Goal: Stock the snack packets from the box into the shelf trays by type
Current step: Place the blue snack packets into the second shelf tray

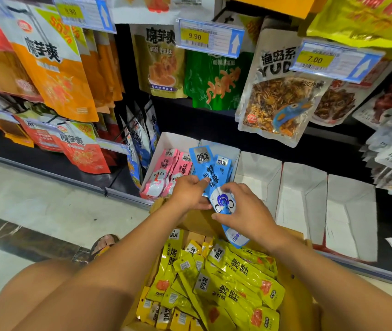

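A bunch of blue snack packets (210, 173) stands upright over the second white shelf tray (223, 146). My left hand (189, 189) grips the bunch from the left side, thumb across the front. From the right, my right hand (240, 206) pinches the packets' lower part. The first tray (164, 142) to the left holds pink packets (166, 173). Below my arms an open cardboard box (295, 304) is filled with several yellow packets (226, 278).
Three white trays (302, 185) with nothing visible in them stand to the right on the bottom shelf. Hanging snack bags (276, 91) and price tags (210, 37) crowd the racks above. The tiled floor (35, 194) lies left; a sandalled foot (104, 242) shows beside the box.
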A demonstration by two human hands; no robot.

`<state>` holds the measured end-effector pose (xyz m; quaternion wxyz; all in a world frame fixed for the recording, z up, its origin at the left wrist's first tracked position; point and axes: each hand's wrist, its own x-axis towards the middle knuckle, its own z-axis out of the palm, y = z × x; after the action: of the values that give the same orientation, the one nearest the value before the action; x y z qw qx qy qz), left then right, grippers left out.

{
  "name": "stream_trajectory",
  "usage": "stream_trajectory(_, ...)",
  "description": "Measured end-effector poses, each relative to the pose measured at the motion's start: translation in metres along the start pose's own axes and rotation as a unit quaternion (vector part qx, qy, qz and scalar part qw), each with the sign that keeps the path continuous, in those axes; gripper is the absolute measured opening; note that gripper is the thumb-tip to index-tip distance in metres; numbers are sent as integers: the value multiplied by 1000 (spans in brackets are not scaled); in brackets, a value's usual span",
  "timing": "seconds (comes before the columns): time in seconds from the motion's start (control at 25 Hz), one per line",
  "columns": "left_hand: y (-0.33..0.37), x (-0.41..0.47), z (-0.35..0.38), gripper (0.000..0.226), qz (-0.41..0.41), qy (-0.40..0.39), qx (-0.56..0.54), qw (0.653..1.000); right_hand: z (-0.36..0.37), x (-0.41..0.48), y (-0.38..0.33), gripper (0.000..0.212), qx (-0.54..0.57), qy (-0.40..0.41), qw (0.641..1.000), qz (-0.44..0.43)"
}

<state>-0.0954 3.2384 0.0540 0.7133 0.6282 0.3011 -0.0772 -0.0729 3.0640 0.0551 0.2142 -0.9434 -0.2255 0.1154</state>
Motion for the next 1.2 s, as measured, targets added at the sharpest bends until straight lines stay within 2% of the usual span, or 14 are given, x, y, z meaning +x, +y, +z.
stream_trajectory(0.08, -3, 7, -4, 37, 24, 4, 99, 995, 4, 14, 5, 66, 14, -14, 1000, 13)
stream_trajectory(0.12, -6, 12, -13, 43, 61, 2, 219, 974, 6, 27, 9, 65, 20, -14, 999, 22)
stream_trajectory(0.16, -13, 15, -23, 49, 94, 0, 363, 927, 9, 43, 14, 65, 21, -12, 999, 34)
stream_trajectory(0.2, -21, 17, -35, 55, 120, 12, 486, 866, 12, 61, 18, 64, 14, -12, 999, 43)
stream_trajectory(0.24, -30, 19, -47, 59, 125, 20, 556, 822, 16, 80, 22, 63, 3, -14, 999, 48)
stream_trajectory(0.28, -42, 23, -59, 62, 108, 21, 589, 801, 22, 99, 25, 62, -6, -18, 999, 50)
stream_trajectory(0.44, -95, 32, -92, 78, 29, -20, 597, 801, 53, 156, 35, 60, -64, -28, 995, 76)
stream_trajectory(0.6, -126, 33, -95, 91, 21, -30, 600, 799, 92, 178, 49, 61, -105, -54, 988, 96)
stream_trajectory(0.72, -128, 35, -93, 93, 29, -26, 605, 795, 116, 182, 57, 66, -110, -51, 987, 103)
stream_trajectory(1.0, -126, 33, -96, 90, 36, -35, 612, 789, 115, 180, 70, 81, -62, -92, 990, 86)
stream_trajectory(1.2, -127, 33, -96, 90, 43, -22, 611, 790, 88, 145, 68, 67, -12, -67, 995, 70)
